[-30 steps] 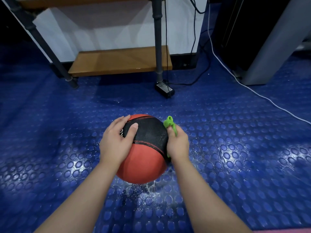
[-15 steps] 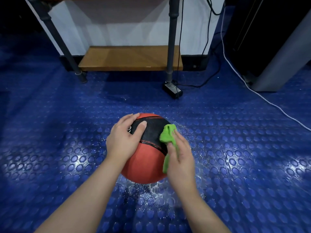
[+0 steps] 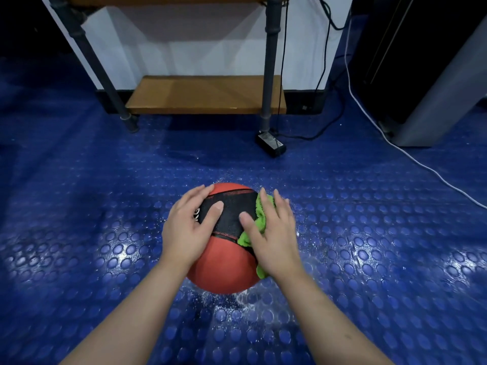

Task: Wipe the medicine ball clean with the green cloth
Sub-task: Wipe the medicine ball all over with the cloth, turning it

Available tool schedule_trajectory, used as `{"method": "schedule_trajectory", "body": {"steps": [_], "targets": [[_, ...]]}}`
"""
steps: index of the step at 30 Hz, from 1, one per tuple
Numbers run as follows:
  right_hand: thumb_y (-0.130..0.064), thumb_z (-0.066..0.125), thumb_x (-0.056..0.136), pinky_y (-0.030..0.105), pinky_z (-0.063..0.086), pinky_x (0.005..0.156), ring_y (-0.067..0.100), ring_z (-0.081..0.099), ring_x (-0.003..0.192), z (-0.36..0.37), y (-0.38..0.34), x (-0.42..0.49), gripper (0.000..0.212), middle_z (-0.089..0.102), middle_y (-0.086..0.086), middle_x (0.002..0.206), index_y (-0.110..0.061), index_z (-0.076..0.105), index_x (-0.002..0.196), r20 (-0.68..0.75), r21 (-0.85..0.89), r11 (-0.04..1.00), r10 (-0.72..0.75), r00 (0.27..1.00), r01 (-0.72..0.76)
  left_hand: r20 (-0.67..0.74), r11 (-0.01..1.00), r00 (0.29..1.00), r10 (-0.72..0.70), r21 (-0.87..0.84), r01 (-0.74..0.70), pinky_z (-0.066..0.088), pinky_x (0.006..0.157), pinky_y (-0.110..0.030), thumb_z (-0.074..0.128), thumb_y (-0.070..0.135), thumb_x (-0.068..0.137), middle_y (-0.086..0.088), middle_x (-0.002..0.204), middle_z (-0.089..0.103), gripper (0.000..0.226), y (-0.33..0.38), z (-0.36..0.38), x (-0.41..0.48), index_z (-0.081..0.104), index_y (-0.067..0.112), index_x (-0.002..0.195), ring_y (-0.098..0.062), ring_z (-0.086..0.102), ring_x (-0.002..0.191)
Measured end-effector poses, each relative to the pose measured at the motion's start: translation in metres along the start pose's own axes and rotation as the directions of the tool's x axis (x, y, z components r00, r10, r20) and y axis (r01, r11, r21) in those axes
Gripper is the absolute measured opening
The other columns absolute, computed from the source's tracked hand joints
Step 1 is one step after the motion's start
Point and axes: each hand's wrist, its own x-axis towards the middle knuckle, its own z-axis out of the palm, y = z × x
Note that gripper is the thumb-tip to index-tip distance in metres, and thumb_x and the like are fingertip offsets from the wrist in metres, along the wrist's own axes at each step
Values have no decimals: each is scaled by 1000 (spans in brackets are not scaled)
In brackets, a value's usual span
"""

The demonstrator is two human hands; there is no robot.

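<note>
We see the medicine ball [image 3: 224, 270] resting on the blue studded floor [image 3: 105, 206] between both hands. Our left hand [image 3: 187, 233] lies flat at its 9 o'clock, fingers extended, grasping nothing. Our right hand [image 3: 274, 238], fingers straight, presses the green cloth [image 3: 261, 214] against its 3 o'clock side. At 12 o'clock, well beyond, stands a wooden shelf [image 3: 205, 93].
</note>
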Motion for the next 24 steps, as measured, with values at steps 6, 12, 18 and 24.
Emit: {"method": "schedule_trajectory", "body": {"steps": [6, 12, 18, 24], "targets": [[-34, 34, 101, 36, 32, 109, 21, 44, 131, -11, 15, 47, 39, 53, 0, 139, -23, 53, 133, 80, 234, 915, 319, 944, -329, -110, 996, 994, -20, 84, 29, 40, 108, -43, 47, 67, 81, 16, 138, 53, 57, 14, 9, -23, 59, 41, 130, -6, 45, 132], [-32, 29, 100, 29, 20, 115, 21, 33, 138, 14, -15, -15, 45, 44, 2, 146, -20, 46, 140, -236, -48, 998, 39, 971, -51, -121, 995, 990, -68, 63, 76, 43, 105, -44, 43, 71, 79, 20, 136, 54, 57, 14, 9, -13, 61, 42, 126, -5, 47, 130], [-34, 27, 100, 28, 19, 114, 16, 32, 134, 15, 0, -3, 46, 46, 1, 143, -19, 46, 140, -194, 18, 999, -38, 980, 42, -21, 999, 999, -40, -29, 40, 38, 108, -29, 50, 69, 76, 17, 135, 57, 59, 5, -1, 3, 64, 38, 125, -1, 49, 127], [-19, 37, 99, 31, 54, 79, 16, 65, 85, 13, 34, 43, 31, 67, 6, 100, -14, 68, 100, 138, 617, 601, 554, 821, -509, 37, 985, 995, -98, -139, 102, 39, 109, -28, 57, 59, 79, 15, 129, 61, 49, -4, -14, 17, 66, 35, 121, 0, 53, 122]]}}
